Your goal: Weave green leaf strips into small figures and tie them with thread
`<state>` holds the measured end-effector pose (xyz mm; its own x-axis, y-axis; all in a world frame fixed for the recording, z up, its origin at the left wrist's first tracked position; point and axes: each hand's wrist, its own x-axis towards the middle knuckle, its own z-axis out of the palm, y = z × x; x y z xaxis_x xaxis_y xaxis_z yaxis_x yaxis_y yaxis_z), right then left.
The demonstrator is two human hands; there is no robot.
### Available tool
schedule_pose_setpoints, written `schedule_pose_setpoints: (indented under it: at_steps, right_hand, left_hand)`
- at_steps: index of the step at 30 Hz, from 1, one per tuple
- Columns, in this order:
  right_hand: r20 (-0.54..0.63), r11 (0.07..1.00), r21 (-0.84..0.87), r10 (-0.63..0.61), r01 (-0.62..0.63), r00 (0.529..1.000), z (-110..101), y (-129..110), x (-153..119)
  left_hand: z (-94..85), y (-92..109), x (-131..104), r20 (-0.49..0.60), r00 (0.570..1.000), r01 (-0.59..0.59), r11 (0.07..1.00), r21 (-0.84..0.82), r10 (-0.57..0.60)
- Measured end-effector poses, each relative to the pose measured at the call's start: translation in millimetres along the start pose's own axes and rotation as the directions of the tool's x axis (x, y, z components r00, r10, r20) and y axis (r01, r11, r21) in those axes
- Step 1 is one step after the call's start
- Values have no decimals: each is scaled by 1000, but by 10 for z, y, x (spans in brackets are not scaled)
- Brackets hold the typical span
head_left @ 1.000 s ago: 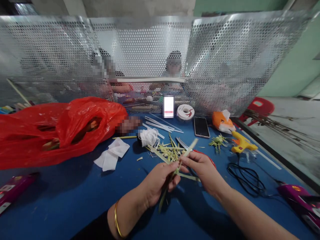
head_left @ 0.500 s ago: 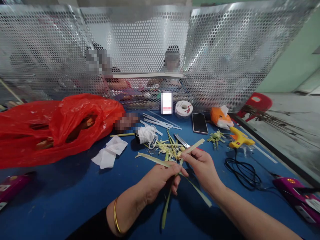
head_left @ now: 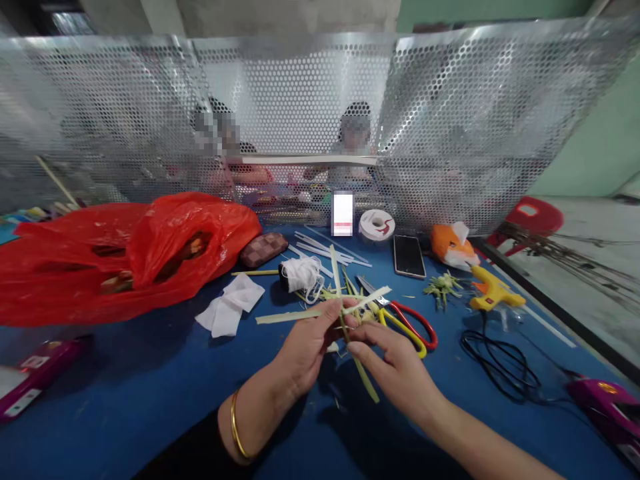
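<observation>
Pale green leaf strips (head_left: 287, 317) cross one another between my hands and stick out in several directions. My left hand (head_left: 313, 337), with a gold bangle at the wrist, pinches them where they cross. The fingers of my right hand (head_left: 395, 360) close on the strip (head_left: 366, 380) that points down toward me. Just beyond my hands lie yellow-green scraps (head_left: 327, 293) and scissors (head_left: 407, 325) with red and yellow handles. A spool of white cord (head_left: 301, 275) stands behind my left hand.
At left are a red plastic bag (head_left: 135, 247), white tissue (head_left: 231, 305) and a purple device (head_left: 43, 373). White strips (head_left: 330, 252), a ribbon roll (head_left: 377, 225), a phone (head_left: 409, 256), a yellow glue gun (head_left: 495, 289) and black cable (head_left: 500, 365) lie behind and right. People sit beyond the perforated screen.
The strips have turned in my hands. My right hand has moved down from the upper right strip to the lower one, uncovering the scissors' handles. The view has shifted slightly.
</observation>
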<state>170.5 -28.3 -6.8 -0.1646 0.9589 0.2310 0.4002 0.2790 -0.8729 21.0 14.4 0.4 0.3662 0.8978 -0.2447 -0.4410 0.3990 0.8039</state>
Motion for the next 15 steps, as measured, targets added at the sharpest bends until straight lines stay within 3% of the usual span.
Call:
schedule_pose_setpoints:
  at_steps: [3, 5, 8, 15]
  right_hand:
    - [35, 965, 218, 145, -149, 989, 107, 38, 12]
    - [8, 939, 297, 178, -172, 984, 137, 48, 14]
    - [-48, 940, 319, 142, -120, 989, 147, 57, 1]
    - [-59, 972, 226, -48, 61, 997, 120, 113, 1]
  left_hand:
    - [21, -43, -26, 40, 999, 25, 1000, 16, -26]
    - [31, -54, -43, 92, 995, 29, 999, 35, -32]
    - [49, -45, -55, 144, 989, 15, 999, 45, -21]
    - [81, -35, -29, 135, 991, 1, 999, 41, -6]
